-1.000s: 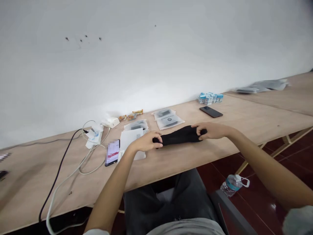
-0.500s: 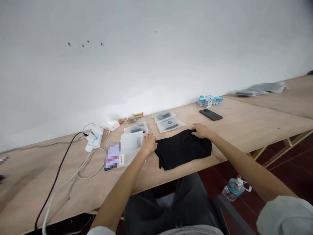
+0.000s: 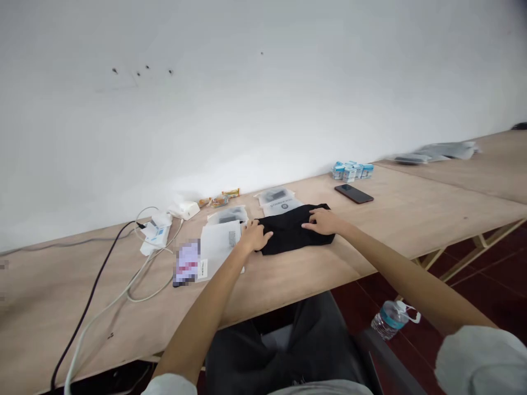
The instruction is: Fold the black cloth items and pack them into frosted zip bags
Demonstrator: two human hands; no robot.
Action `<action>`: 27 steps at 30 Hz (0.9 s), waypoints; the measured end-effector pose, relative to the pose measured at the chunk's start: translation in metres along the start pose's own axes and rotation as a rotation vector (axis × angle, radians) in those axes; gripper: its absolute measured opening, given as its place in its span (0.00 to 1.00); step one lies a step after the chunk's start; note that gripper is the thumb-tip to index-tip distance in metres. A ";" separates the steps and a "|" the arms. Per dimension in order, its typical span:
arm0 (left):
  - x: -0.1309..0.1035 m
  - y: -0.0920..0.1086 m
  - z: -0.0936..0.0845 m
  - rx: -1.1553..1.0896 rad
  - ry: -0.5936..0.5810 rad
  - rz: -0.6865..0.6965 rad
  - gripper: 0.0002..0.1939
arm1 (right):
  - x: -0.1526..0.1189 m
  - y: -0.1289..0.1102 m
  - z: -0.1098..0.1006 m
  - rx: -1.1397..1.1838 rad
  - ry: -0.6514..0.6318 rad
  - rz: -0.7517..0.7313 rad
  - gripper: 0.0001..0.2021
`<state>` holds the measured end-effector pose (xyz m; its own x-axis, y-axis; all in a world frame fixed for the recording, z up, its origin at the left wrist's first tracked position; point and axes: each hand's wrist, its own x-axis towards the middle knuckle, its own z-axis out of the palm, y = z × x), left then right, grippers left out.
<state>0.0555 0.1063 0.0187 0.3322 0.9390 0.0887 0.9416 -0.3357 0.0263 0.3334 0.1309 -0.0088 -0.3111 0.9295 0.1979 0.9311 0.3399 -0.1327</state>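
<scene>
A black piece of folded cloth [image 3: 284, 230], seemingly a garment, lies on the table in front of me. My left hand [image 3: 254, 236] rests at its left end, thumb and fingers apart, partly over the edge of a frosted white plastic bag [image 3: 218, 244]. On the cloth's right part lies my right hand [image 3: 324, 221], fingers stretched out and thumb spread toward the left. Behind the cloth, a frosted bag with a printed logo [image 3: 282, 206] is partly covered by it. Another frosted bag with something dark inside [image 3: 228, 215] sits beyond my left hand.
A phone [image 3: 354, 193] and small blue-white boxes [image 3: 352, 171] are at the back right. On the left are a blurred-out purple-screened device [image 3: 187, 263], cables [image 3: 140, 269], a white charger [image 3: 187, 209] and orange snack packs [image 3: 222, 199]. A water bottle [image 3: 389, 320] stands below the table edge.
The black cloth has become narrower and sits farther from the table's front edge, overlapping the logo bag. My right hand has moved left and slightly nearer; my left hand stays at the left end.
</scene>
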 end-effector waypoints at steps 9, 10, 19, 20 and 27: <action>-0.038 -0.007 -0.029 -0.168 -0.002 0.164 0.07 | -0.047 0.007 -0.027 0.145 -0.082 -0.139 0.06; -0.046 -0.009 -0.037 -0.232 -0.059 0.236 0.08 | -0.057 0.007 -0.035 0.198 -0.130 -0.162 0.08; -0.039 0.030 -0.002 -0.209 0.077 0.183 0.29 | -0.046 -0.018 -0.009 0.243 0.126 -0.087 0.24; -0.035 0.035 0.011 -0.168 0.058 0.141 0.32 | -0.038 -0.018 0.006 0.205 0.127 -0.046 0.25; -0.036 0.036 0.063 -0.141 0.002 0.080 0.35 | -0.026 -0.003 0.063 0.224 0.090 0.096 0.27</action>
<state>0.0804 0.0649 -0.0462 0.4052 0.9089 0.0984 0.8954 -0.4162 0.1584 0.3271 0.1151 -0.0747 -0.1958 0.9461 0.2579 0.8872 0.2829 -0.3645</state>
